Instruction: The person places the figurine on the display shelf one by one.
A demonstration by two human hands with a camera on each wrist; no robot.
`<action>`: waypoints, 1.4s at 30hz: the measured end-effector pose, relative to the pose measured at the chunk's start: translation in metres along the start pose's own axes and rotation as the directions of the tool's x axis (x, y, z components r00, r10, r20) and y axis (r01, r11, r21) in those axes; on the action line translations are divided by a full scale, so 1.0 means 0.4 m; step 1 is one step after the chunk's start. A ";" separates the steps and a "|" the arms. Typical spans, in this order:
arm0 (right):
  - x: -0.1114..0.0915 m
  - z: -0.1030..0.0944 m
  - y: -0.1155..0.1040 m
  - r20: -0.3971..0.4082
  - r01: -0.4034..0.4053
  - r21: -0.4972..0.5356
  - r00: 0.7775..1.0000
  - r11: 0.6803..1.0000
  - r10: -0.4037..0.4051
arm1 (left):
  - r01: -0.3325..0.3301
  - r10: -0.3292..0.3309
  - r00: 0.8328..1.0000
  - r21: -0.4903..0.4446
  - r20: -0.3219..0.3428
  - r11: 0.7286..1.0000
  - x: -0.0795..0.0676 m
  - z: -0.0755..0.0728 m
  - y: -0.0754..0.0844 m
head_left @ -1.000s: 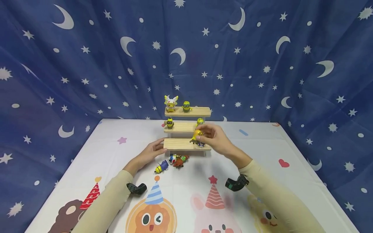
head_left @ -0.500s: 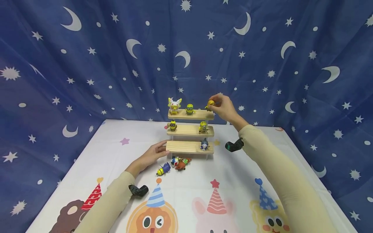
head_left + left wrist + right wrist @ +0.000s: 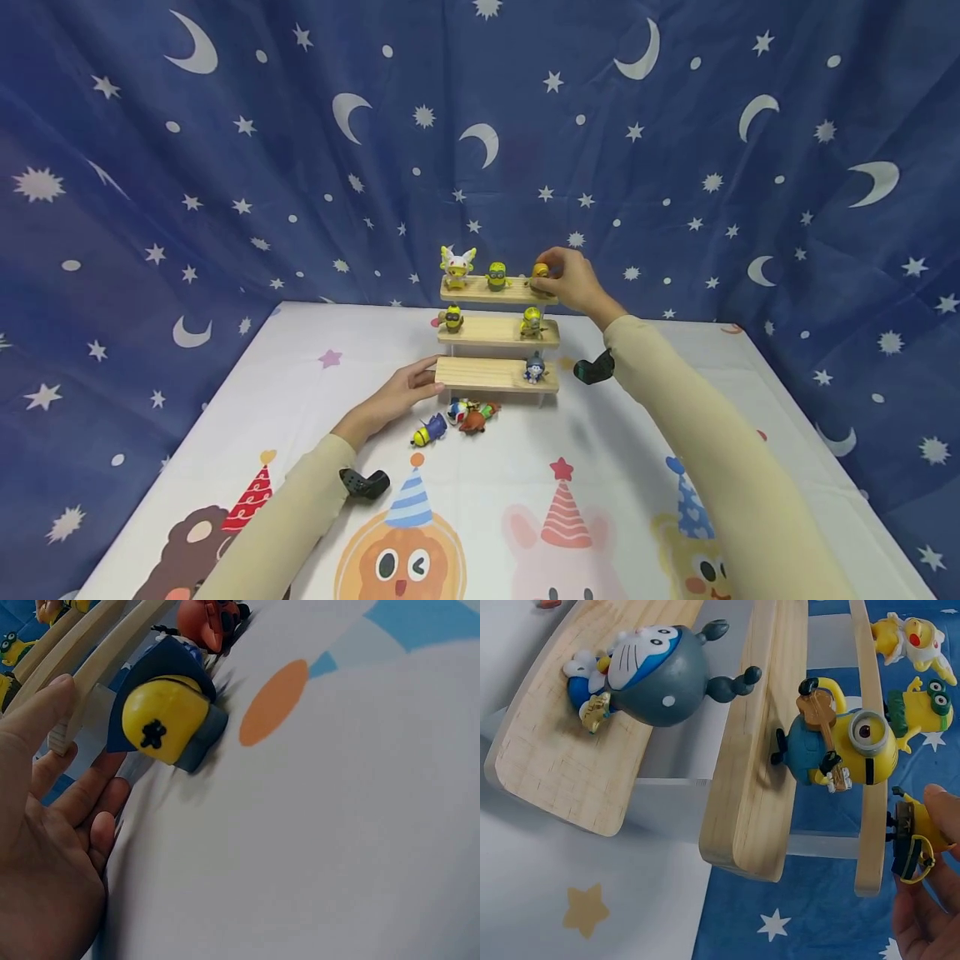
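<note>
In the head view, my right hand (image 3: 576, 279) pinches a yellow minion figurine (image 3: 540, 271) at the right end of the top tier of a wooden three-tier display shelf (image 3: 480, 330). The right wrist view shows this minion's feet at the top board, with thumb and fingers around its head and body. My left hand (image 3: 393, 398) holds the left end of the bottom tier, thumb against the board (image 3: 101, 656) and a finger beneath it. A white-eared yellow figurine (image 3: 457, 267) and a goggled minion (image 3: 497, 276) also stand on the top tier.
Minions stand at the middle tier's left (image 3: 452, 318) and right (image 3: 855, 746); the right one has a guitar. A grey-hooded figurine (image 3: 664, 679) is on the bottom tier. A caped minion (image 3: 165, 716) and several other figurines (image 3: 474, 417) lie before the shelf. A starry curtain (image 3: 420, 183) hangs behind.
My right hand has carried the minion figurine from the bottom tier's right side up to the top tier's right end, and lowered it onto the board. My left hand has stayed at the bottom tier.
</note>
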State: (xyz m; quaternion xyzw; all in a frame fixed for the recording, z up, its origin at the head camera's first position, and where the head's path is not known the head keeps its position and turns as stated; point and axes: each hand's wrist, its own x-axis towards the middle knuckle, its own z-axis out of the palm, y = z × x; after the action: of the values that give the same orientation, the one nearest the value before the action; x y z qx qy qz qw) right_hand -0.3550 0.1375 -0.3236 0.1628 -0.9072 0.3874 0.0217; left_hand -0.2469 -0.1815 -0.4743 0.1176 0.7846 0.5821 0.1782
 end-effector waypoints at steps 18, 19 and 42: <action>0.005 -0.001 -0.008 0.027 -0.025 -0.028 0.999 0.999 0.026 | -0.009 0.009 1.000 0.016 0.006 1.000 -0.001 -0.007 0.003; 0.005 -0.001 -0.008 0.029 -0.026 -0.028 0.999 0.999 0.027 | -0.014 0.014 1.000 0.020 0.007 1.000 -0.001 -0.008 0.003; -0.001 -0.018 -0.006 0.022 0.000 -0.047 1.000 0.999 0.001 | -0.035 0.035 0.999 0.003 0.022 0.999 -0.001 -0.004 0.002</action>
State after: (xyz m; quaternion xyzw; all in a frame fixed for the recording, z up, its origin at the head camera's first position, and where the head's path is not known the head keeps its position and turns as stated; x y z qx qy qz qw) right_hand -0.3544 0.1411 -0.3168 0.1664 -0.9162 0.3641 0.0154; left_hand -0.2473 -0.1826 -0.4730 0.1378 0.7813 0.5826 0.1765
